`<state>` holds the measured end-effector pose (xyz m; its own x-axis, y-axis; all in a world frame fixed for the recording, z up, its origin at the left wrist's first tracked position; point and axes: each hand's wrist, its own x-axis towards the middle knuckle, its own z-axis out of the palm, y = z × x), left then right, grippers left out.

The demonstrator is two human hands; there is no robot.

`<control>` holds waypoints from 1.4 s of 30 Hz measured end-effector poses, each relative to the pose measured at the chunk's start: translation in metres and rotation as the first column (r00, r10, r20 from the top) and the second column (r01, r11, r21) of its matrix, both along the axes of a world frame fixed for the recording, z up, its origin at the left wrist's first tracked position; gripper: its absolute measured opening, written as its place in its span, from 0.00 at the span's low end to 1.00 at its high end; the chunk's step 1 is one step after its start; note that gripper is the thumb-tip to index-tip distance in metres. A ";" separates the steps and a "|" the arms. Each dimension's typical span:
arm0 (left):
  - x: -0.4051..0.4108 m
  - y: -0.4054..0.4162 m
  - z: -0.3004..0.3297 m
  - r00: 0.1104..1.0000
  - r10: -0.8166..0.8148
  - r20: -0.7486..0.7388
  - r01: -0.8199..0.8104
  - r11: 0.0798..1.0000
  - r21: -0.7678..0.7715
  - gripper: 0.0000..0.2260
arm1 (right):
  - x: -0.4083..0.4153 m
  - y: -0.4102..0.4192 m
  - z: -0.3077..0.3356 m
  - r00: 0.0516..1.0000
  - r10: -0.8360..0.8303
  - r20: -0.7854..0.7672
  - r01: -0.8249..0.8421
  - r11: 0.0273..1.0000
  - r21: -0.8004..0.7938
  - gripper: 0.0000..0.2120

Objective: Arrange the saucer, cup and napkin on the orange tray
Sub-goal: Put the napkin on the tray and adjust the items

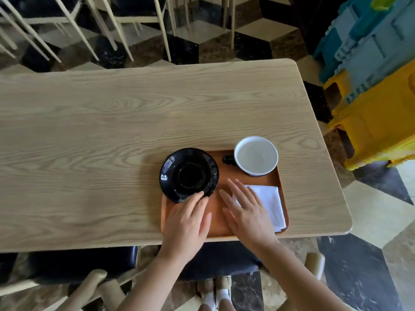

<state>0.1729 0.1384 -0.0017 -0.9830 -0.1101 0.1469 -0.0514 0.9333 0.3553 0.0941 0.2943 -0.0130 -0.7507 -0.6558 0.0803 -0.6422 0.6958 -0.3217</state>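
An orange tray [219, 223] lies at the near right of the wooden table. A glossy black saucer [189, 174] rests on its far left corner, overhanging the tray's edge. A dark cup with a white inside [256, 156] stands upright at the far right corner, handle pointing left. A folded white napkin [270, 204] lies along the tray's right side. My left hand [187, 223] grips the saucer's near rim with its fingertips. My right hand [243, 212] lies flat, fingers spread, over the tray's middle and the napkin's left edge.
The table [112, 135] stretches far to the left and back. Dark-seated chairs [89, 263] stand below its near edge. Stacked blue and yellow plastic crates [377, 86] rise at the right. Chair legs [125, 25] crowd the chequered floor beyond the table.
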 end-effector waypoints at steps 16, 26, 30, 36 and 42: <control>0.007 -0.060 -0.027 0.994 0.086 -0.064 -0.092 0.990 -0.110 0.07 | -0.018 -0.042 -0.009 0.981 0.073 -0.178 -0.093 0.989 -0.111 0.05; 0.038 -0.049 -0.029 0.993 0.057 -0.104 -0.065 0.995 -0.077 0.10 | 0.009 -0.022 -0.012 0.985 0.096 -0.141 -0.113 0.986 -0.122 0.08; 0.044 -0.047 -0.027 0.993 0.069 -0.097 -0.076 0.995 -0.069 0.10 | 0.014 -0.021 -0.010 0.987 0.095 -0.126 -0.110 0.988 -0.112 0.06; 0.043 -0.047 -0.028 0.994 0.076 -0.084 -0.081 0.995 -0.061 0.11 | 0.015 -0.021 -0.011 0.990 0.100 -0.101 -0.110 0.989 -0.101 0.07; 0.040 -0.047 -0.020 0.999 0.043 -0.023 -0.044 0.998 -0.052 0.12 | 0.012 -0.025 -0.004 0.985 0.114 -0.126 -0.124 0.990 -0.071 0.04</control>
